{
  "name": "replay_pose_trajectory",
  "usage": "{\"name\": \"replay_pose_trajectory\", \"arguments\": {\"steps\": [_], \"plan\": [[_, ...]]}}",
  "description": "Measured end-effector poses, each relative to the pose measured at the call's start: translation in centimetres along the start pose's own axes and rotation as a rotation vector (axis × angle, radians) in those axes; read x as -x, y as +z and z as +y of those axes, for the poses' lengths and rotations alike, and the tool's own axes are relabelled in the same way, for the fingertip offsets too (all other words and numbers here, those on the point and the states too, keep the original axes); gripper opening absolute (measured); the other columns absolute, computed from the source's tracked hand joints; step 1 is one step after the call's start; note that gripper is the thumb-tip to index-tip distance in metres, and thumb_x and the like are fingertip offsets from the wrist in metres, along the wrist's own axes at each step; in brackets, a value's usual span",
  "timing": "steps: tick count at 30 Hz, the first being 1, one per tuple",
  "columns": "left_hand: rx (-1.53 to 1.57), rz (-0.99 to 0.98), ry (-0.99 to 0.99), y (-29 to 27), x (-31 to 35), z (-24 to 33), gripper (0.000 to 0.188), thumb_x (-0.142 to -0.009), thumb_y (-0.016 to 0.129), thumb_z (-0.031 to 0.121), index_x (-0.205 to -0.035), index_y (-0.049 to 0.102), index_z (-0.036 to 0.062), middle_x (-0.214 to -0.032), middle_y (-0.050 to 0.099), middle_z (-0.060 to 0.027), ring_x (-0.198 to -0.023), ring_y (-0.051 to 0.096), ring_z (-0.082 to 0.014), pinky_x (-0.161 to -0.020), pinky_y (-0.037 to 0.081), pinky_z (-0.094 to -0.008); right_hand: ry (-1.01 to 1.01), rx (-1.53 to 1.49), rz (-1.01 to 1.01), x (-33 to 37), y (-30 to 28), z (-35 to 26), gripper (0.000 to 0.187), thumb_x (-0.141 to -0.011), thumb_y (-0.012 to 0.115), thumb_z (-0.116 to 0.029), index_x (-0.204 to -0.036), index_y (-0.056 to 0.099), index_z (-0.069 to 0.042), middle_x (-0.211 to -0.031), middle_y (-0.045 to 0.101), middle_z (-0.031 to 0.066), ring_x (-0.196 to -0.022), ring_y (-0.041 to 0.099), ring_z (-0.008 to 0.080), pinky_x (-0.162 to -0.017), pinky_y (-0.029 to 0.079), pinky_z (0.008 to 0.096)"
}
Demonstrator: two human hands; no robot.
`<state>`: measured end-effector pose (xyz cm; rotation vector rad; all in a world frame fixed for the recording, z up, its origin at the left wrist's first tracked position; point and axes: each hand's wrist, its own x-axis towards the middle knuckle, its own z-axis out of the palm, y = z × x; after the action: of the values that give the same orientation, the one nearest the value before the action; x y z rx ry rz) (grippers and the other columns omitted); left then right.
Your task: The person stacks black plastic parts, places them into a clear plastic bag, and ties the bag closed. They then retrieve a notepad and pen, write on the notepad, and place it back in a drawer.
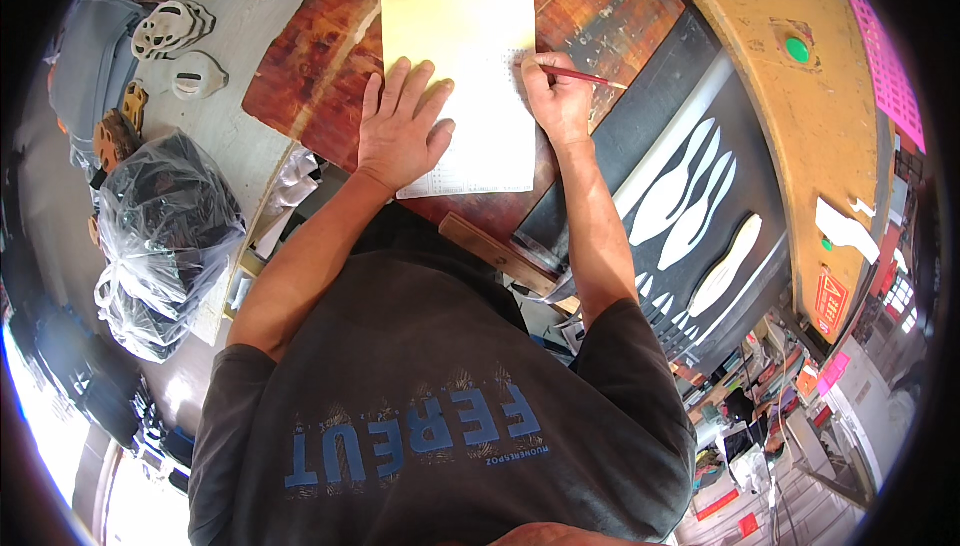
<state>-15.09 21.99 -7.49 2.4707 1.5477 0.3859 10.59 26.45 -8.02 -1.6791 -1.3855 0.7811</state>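
A tall sheet of paper (pixel 460 26), yellowish at the top and white lower down, lies on a worn reddish-brown board (pixel 330 56). Small rows of print or marks show at its right edge and along its bottom. My left hand (pixel 402 126) rests flat on the sheet's left side, fingers spread. At the right edge, my right hand (pixel 560 101) grips a dark red pencil (pixel 582 76). One end of the pencil meets the marked rows, while the other sticks out to the right. Whether that tip touches the paper I cannot tell.
On the right, white sole-shaped cutouts (pixel 660 201) lie on a black surface beside a yellow machine frame (pixel 770 96) with a green button (pixel 797 50). Pale shaped pieces (pixel 172 28) sit on the grey table at left. Below them is a clear plastic bag (pixel 165 236) with dark contents.
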Motion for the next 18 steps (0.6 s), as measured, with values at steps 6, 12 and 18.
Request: {"name": "replay_pose_trajectory", "arguments": {"steps": [6,12,18], "plan": [[0.006,0.008,0.002,-0.1,-0.1,0.0,0.053,-0.099,0.064,0.041,-0.148,0.062,0.0212,-0.163,0.047,-0.0093,-0.156,0.034,-0.0342,-0.127,0.022,-0.0586,0.079,-0.23,0.033,-0.3,0.1,1.2,0.014,-0.095,0.074,-0.015,-0.097,0.076,-0.002,-0.08,0.073,0.0021,-0.074,0.065,0.0088,-0.07,0.054,0.0278],[0.013,0.019,0.003,0.0,0.0,0.0,0.053,-0.098,0.065,0.041,-0.148,0.062,0.0218,-0.164,0.046,-0.009,-0.156,0.034,-0.0339,-0.128,0.021,-0.0586,0.159,-0.309,0.037,-0.6,-0.7,2.1,0.015,-0.095,0.075,-0.016,-0.098,0.076,-0.001,-0.079,0.071,-0.001,-0.072,0.062,0.0061,-0.067,0.053,0.026],[0.012,0.024,0.002,0.2,-0.1,-0.1,0.053,-0.097,0.065,0.042,-0.146,0.062,0.0222,-0.162,0.046,-0.0078,-0.156,0.033,-0.0333,-0.127,0.021,-0.0601,-0.01,-0.169,0.021,-0.2,-0.4,1.3,0.016,-0.093,0.078,-0.018,-0.096,0.077,-0.002,-0.079,0.072,0.0009,-0.072,0.064,0.0077,-0.066,0.053,0.0272]]}}
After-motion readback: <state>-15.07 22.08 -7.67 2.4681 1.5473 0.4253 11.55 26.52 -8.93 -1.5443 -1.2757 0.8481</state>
